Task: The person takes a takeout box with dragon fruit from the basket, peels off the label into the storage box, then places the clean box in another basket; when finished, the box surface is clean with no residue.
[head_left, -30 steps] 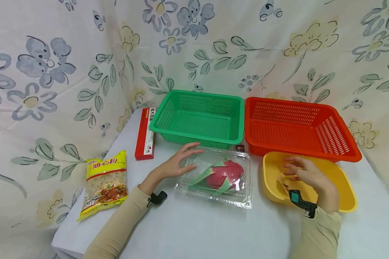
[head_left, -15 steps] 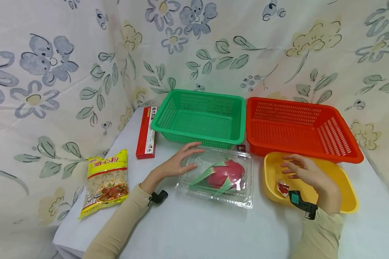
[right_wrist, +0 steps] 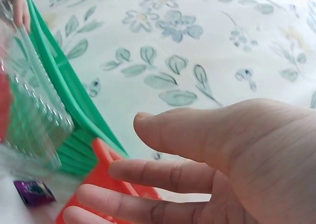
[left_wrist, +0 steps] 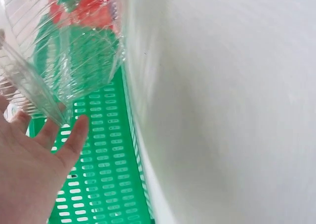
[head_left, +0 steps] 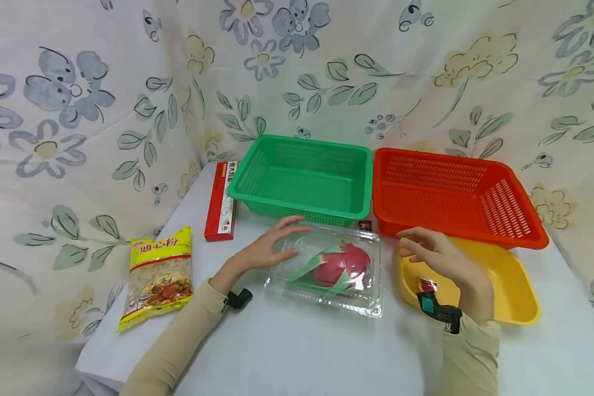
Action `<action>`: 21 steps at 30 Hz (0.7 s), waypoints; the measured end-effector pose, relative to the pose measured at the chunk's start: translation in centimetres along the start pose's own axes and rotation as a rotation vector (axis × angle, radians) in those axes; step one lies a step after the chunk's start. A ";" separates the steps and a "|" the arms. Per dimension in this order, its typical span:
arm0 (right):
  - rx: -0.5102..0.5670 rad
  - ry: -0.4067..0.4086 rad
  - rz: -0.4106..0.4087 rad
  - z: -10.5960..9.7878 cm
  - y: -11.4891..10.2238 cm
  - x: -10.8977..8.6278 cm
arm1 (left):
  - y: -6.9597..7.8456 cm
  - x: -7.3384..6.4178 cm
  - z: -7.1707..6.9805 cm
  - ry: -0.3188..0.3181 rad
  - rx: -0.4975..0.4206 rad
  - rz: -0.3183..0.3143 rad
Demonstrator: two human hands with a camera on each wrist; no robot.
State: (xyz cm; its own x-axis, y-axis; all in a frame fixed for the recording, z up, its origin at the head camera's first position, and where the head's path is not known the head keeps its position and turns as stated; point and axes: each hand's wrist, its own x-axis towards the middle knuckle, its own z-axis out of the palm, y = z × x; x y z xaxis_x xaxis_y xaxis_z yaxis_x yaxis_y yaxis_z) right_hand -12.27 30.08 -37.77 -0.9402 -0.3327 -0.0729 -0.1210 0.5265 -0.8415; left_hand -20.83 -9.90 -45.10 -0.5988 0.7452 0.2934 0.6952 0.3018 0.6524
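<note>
Plastic and clear, the box [head_left: 323, 269] lies between left fingers [left_wrist: 75, 139] — spread at its edge — and loosely extended right fingers [right_wrist: 153, 174].

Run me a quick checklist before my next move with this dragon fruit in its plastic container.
1. Dragon fruit inside the clear plastic container: ok.
2. Container latched shut: cannot tell.
3. Left hand in position: ok, it is at the container's left side with fingers spread; whether it grips firmly is unclear.
4. Right hand on the container: not ok, it is apart from the container's right edge.
5. Right hand free: ok, it holds nothing.
6. Small red packet inside the yellow basin: ok.
</note>
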 end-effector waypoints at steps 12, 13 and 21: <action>-0.069 0.023 -0.043 3.0 -1.4 2.2 | 2.7 1.4 -1.6 0.187 0.325 0.064; -0.078 0.035 -0.037 3.1 -1.4 2.2 | 2.9 2.1 -1.8 0.189 0.342 0.091; -0.106 0.019 -0.010 4.6 -2.0 3.2 | 3.8 10.0 -1.7 0.068 0.410 0.207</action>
State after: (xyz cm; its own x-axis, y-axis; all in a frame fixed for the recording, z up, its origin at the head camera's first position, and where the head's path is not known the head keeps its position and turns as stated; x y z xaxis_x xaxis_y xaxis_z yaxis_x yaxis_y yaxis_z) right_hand -13.53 24.36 -38.81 -0.9446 -0.3238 -0.0538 -0.1626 0.6037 -0.7804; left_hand -24.81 -2.33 -38.48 -0.4461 0.7782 0.4421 0.8945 0.3711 0.2494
